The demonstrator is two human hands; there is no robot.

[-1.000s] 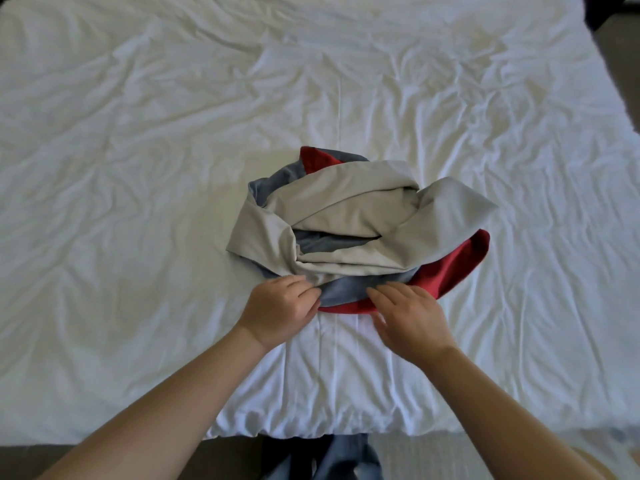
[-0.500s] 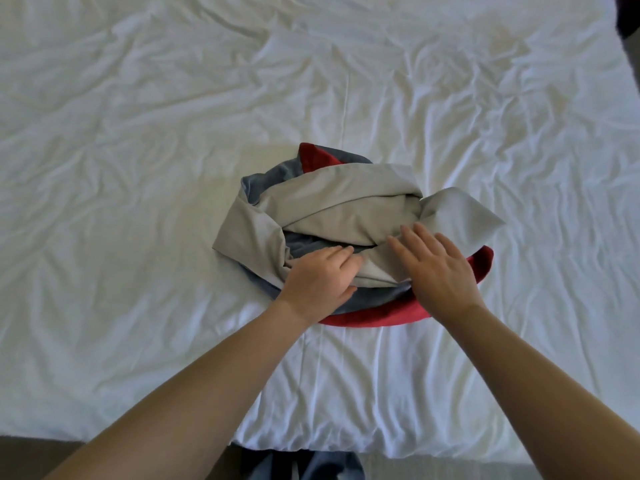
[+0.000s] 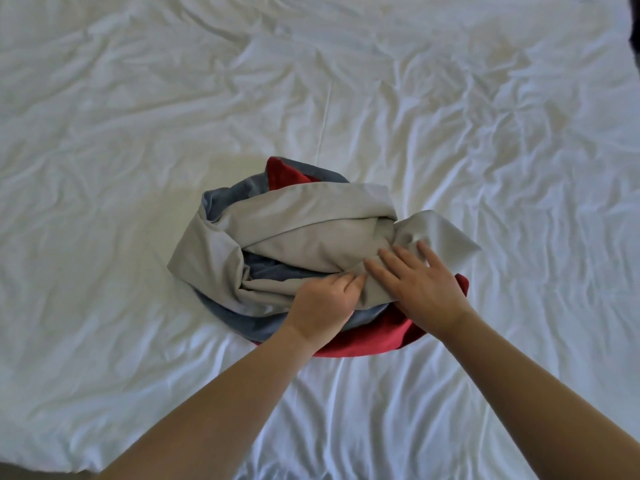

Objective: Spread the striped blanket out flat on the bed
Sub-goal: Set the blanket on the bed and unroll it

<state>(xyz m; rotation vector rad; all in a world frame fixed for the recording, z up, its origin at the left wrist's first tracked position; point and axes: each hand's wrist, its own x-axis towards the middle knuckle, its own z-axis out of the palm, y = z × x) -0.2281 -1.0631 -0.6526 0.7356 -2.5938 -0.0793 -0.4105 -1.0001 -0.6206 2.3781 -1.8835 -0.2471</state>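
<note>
Striped blanket [image 3: 304,223], bunched in twisted grey, blue and red bands near the front middle of the bed [image 3: 138,98]. Right hand [image 3: 422,282] lies on the grey layer, fingers straight and spread, probably steadying it. Left hand [image 3: 320,303] curls its fingers at a grey fold, presumably seeking an edge; whether they pinch cloth is hidden.

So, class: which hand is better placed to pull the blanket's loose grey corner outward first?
Probably the right hand. Its straight fingers lie on the grey flap sticking out on that side of the blanket; the left hand curls against a tucked fold nearer the middle.
</note>
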